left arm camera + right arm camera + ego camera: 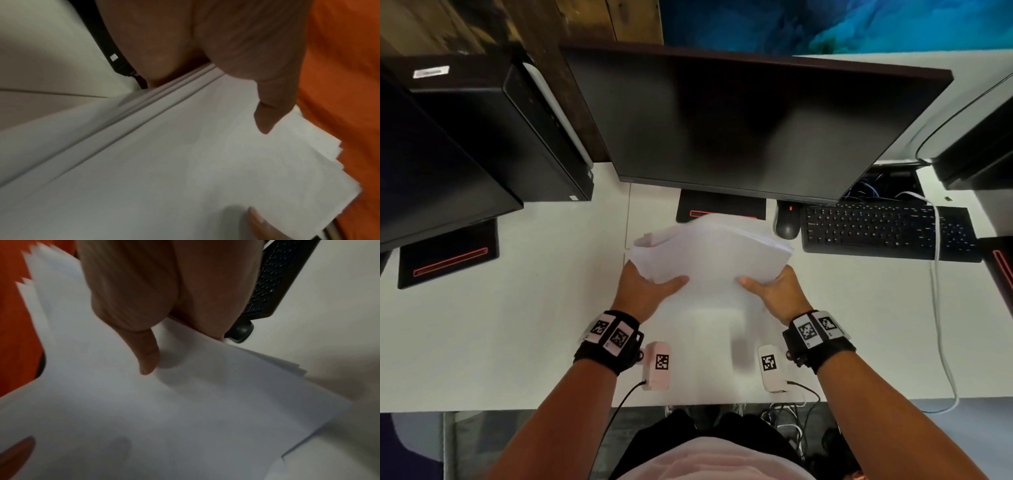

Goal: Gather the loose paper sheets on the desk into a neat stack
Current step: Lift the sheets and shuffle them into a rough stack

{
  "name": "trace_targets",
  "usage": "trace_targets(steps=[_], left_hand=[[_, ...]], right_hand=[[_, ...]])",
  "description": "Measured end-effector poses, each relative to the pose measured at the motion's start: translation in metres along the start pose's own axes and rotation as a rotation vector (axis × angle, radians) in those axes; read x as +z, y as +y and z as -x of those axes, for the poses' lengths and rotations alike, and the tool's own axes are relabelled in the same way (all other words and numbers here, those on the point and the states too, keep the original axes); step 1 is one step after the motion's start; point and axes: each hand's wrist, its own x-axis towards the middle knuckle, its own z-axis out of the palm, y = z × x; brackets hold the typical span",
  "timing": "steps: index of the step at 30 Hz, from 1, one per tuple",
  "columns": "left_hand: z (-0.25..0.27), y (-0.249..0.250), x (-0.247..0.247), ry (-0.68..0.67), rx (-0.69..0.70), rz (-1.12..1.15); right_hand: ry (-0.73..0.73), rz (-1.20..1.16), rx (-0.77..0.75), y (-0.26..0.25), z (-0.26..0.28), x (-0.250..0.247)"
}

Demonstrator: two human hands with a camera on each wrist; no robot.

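Note:
A bundle of white paper sheets (pixel 709 253) is lifted off the white desk (pixel 517 308) in front of the monitor, its far edges fanned and uneven. My left hand (pixel 650 286) grips the bundle's left side, thumb on top and fingers underneath. My right hand (pixel 774 286) grips the right side the same way. In the left wrist view the left thumb (pixel 267 116) presses on the sheets (pixel 185 162), whose edges are staggered. The right wrist view has the right thumb (pixel 148 356) lying on the top sheet (pixel 185 410), with corners sticking out at different angles.
A dark monitor (pixel 750 123) stands just behind the paper. A black mouse (pixel 787 222) and keyboard (pixel 887 231) lie to the right, with a white cable (pixel 938 308) trailing forward. A computer tower (pixel 493 126) and second monitor stand at the left. The desk's front edge is near my body.

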Motion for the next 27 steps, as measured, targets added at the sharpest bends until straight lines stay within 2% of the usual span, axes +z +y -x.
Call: trace_targets(steps=[2, 5, 7, 12, 17, 20, 23, 27], left_hand=[[0.005, 0.005, 0.006, 0.011, 0.011, 0.014], [0.012, 0.013, 0.004, 0.060, 0.156, 0.053], [0.012, 0.009, 0.000, 0.103, 0.186, 0.051], [0.006, -0.022, 0.003, 0.090, 0.046, -0.170], [-0.005, -0.038, 0.006, 0.151, -0.037, -0.017], [-0.012, -0.052, 0.008, 0.142, -0.136, -0.067], [-0.016, -0.058, 0.006, 0.160, -0.094, -0.108], [-0.010, -0.059, -0.001, 0.309, 0.018, -0.193]], right_hand=[[0.016, -0.030, -0.005, -0.003, -0.001, 0.003], [0.068, -0.110, -0.068, -0.011, 0.002, 0.000], [0.091, -0.140, -0.099, -0.011, 0.005, -0.003], [0.080, -0.082, -0.020, 0.003, 0.005, 0.005], [0.115, -0.117, 0.031, 0.011, 0.000, 0.008], [0.107, -0.123, 0.034, 0.010, 0.001, 0.009], [0.100, -0.111, 0.011, 0.006, 0.001, 0.007], [0.059, -0.101, 0.011, 0.004, -0.001, 0.004]])
